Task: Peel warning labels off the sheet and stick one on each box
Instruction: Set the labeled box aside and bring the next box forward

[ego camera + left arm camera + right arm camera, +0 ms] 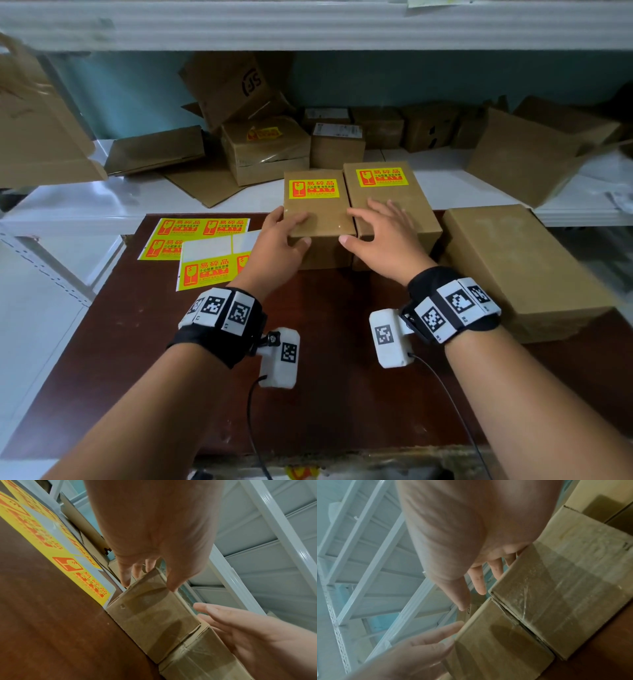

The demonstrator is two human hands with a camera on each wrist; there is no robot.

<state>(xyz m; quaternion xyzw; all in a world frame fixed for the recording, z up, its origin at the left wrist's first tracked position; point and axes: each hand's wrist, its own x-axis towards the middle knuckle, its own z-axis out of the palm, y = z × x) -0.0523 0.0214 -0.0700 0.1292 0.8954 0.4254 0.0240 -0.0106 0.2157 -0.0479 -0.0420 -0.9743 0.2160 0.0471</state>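
Observation:
Two brown boxes stand side by side at the far edge of the dark table (325, 359). The left box (320, 219) and the right box (394, 212) each carry a yellow warning label (313, 189) (383, 177) on top. My left hand (291, 233) touches the left box's near left corner, fingers on top and thumb on the front face (150, 615). Spread flat, my right hand (376, 233) lies on the right box (556, 601), its thumb reaching toward the left box. Two label sheets (195, 236) (212, 263) lie left of the boxes, the nearer with peeled blanks.
A larger plain box (513, 260) with no label sits on the table at the right. Behind, a white shelf (102, 202) holds several cardboard boxes, one with a yellow label (263, 133). Another shelf board (308, 24) hangs overhead.

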